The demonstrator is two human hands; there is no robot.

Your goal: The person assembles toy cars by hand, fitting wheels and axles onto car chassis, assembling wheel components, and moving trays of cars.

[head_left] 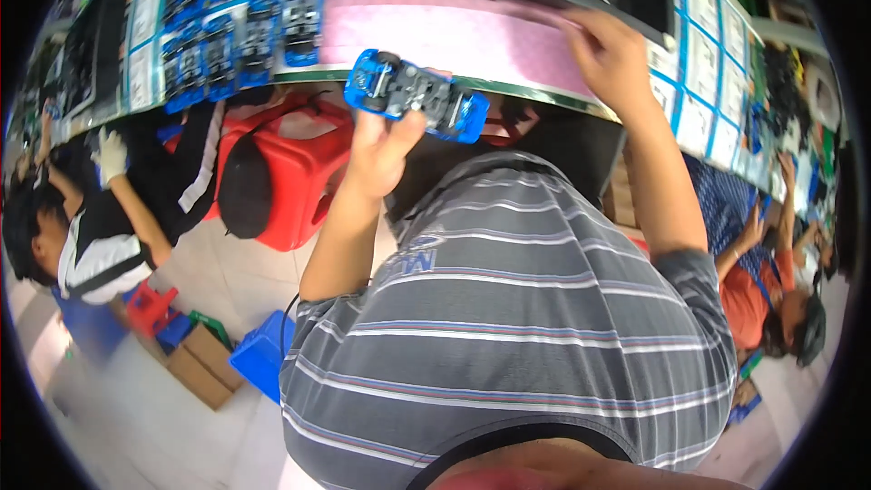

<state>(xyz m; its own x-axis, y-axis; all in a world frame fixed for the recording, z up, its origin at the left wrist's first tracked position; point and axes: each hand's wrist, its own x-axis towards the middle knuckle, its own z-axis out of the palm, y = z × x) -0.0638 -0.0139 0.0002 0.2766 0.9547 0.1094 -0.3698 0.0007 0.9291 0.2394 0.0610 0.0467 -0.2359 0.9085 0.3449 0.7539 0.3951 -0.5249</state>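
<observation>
The left hand point(381, 150) gripped a blue toy car point(415, 95) with closed fingers, underside up, just near of the table point(508, 91) edge; the right hand point(610, 54) lay flat, fingers open, on the pink mat point(454, 36), far right of the car.

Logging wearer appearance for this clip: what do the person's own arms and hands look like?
Both hands, left hand and right hand, are bare, no gloves, watch or rings visible. Forearms are uncovered. A short-sleeved grey shirt with thin blue, white and reddish stripes ends above the elbows.
</observation>
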